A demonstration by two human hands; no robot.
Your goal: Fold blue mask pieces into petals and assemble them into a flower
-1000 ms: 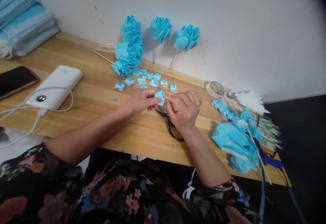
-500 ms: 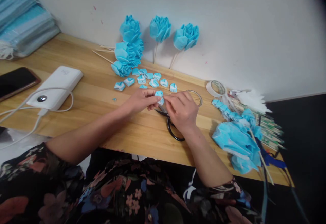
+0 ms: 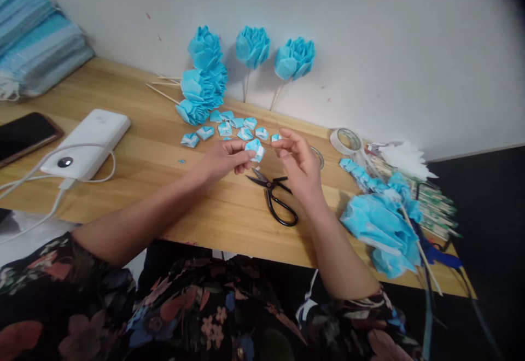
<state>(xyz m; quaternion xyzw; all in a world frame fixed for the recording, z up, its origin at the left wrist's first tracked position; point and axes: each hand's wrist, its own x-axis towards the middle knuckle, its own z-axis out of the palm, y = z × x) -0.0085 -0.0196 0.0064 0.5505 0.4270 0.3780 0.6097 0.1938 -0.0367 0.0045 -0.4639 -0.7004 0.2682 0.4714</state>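
Note:
Between thumb and fingers, my left hand pinches a small folded blue-and-white petal. My right hand is just to its right, apart from the petal, with fingers spread and nothing seen in them. Black-handled scissors lie on the table below both hands, blades parted, one handle partly behind my right hand. Several similar folded petals are scattered on the wood beyond my hands.
Several blue flowers on sticks stand or lie by the wall. At left are a power bank, a phone and stacked blue sheets. At right are a tape roll, crumpled blue material and a blue-handled tool.
My right hand has let go of the petal, moved a little right and opened its fingers. More of the scissors now shows. My left hand keeps the petal.

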